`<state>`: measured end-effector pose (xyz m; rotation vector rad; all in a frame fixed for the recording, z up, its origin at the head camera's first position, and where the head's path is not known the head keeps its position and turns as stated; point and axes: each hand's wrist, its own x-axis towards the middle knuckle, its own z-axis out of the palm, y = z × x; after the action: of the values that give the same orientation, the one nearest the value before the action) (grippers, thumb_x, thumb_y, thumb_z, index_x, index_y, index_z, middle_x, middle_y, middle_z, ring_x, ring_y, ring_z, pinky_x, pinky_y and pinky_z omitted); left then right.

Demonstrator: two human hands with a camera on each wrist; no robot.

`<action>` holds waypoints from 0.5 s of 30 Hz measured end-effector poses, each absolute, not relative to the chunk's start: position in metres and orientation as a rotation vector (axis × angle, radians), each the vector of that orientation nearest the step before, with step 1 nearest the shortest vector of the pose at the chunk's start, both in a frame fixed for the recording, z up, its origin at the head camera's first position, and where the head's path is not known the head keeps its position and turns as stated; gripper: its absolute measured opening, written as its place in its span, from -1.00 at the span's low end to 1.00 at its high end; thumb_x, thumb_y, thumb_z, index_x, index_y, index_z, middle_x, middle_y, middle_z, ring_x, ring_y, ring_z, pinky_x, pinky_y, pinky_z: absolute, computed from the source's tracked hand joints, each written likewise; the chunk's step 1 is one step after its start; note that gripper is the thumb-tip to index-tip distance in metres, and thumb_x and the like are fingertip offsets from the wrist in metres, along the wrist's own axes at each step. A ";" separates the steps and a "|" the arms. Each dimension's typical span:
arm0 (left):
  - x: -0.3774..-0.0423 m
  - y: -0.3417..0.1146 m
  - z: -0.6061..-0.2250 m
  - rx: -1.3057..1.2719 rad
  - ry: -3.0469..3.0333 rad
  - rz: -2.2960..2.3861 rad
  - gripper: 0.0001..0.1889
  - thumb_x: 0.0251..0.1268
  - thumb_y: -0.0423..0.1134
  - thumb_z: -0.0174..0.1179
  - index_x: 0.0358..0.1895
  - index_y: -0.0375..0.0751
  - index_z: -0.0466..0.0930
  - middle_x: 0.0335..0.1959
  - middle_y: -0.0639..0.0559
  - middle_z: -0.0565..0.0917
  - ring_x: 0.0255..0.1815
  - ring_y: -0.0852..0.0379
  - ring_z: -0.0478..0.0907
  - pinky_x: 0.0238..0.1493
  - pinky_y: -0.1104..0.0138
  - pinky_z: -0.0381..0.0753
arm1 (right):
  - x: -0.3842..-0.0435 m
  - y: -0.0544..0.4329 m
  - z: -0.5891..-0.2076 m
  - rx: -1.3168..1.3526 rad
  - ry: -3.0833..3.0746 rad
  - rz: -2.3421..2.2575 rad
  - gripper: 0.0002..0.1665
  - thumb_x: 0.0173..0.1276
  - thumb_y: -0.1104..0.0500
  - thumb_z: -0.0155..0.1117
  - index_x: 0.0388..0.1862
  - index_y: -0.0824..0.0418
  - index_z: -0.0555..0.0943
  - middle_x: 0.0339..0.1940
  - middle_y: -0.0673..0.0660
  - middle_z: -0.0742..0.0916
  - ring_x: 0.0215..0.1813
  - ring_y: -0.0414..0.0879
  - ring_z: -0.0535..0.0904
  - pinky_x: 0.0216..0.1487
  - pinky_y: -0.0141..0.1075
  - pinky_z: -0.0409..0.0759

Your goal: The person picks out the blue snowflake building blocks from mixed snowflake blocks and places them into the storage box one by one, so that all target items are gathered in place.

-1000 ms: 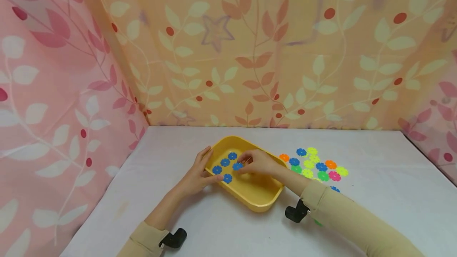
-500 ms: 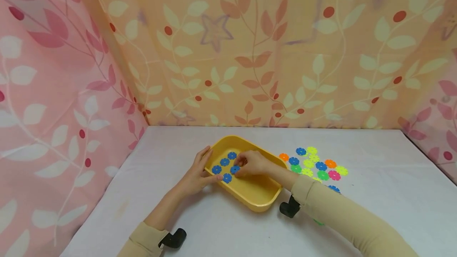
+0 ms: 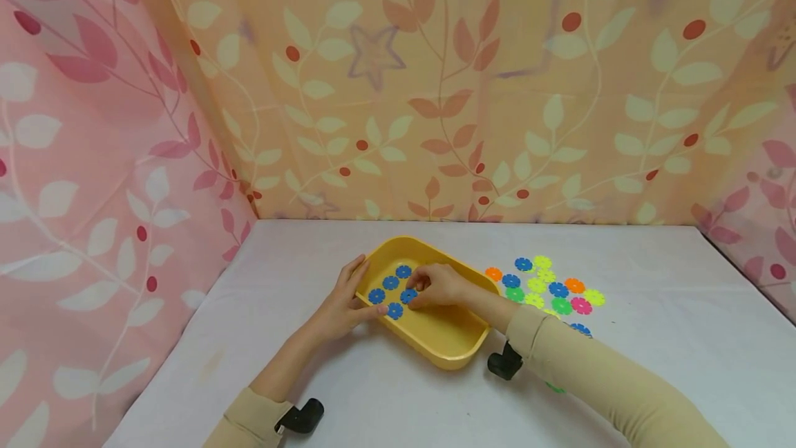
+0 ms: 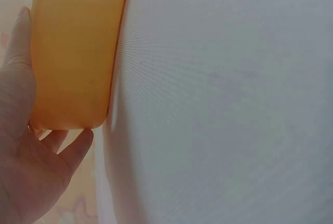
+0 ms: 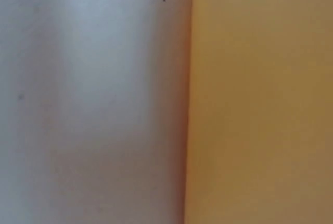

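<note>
A yellow plastic basin (image 3: pixel 457 334) stands at an angle on the table. My left hand (image 3: pixel 338 310) grips its left end, thumb at the near rim and fingers along the outer wall; the left wrist view shows this hand (image 4: pixel 31 166) against the basin's side (image 4: pixel 78 52). Inside, my right hand (image 3: pixel 443 285) pinches a blue notched snowflake disc (image 3: pixel 408 296) low over the basin floor. Several more blue snowflake discs (image 3: pixel 390 283) lie at the left end. The right wrist view shows only the basin's outer wall (image 5: pixel 260 99), not the hand.
Right of the basin, loose snowflake discs in yellow (image 3: pixel 537 285), orange (image 3: pixel 575 285), pink (image 3: pixel 581 305), green (image 3: pixel 562 305) and blue (image 3: pixel 558 290) lie scattered, some behind the right sleeve (image 3: pixel 597 365). Patterned curtains (image 3: pixel 398 123) border the white table (image 3: pixel 311 247).
My right hand has shifted slightly left and down with the blue snowflake disc, then stayed almost still over the last half second. The left hand and basin have kept their place.
</note>
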<state>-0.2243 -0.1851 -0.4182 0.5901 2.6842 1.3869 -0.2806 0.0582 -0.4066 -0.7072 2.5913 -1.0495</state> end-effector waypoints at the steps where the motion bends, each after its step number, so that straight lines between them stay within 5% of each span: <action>1: -0.224 -0.185 -0.418 0.590 2.680 1.391 0.04 0.17 0.02 0.39 0.57 -0.20 -0.11 0.57 0.11 -0.20 0.50 -0.02 0.05 0.28 0.17 0.42 | -0.281 0.058 -0.407 -0.704 2.591 -1.051 -0.64 0.07 0.11 0.59 -0.17 0.18 0.69 -0.38 0.01 0.59 -0.31 -0.17 0.44 -0.27 -0.41 0.45; 15: -0.224 -0.184 -0.419 0.582 2.647 1.441 0.05 0.17 -0.02 0.40 0.58 -0.18 -0.13 0.57 0.13 -0.22 0.45 -0.05 0.18 0.18 0.30 0.51 | -0.280 0.058 -0.407 -0.685 2.571 -1.076 -0.63 0.07 0.14 0.58 -0.15 0.20 0.69 -0.36 0.03 0.60 -0.29 -0.15 0.45 -0.25 -0.41 0.46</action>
<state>-0.2235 -0.1842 -0.4194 0.5820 2.6469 1.4406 -0.2798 0.0584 -0.4075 -0.6854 2.5708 -1.0756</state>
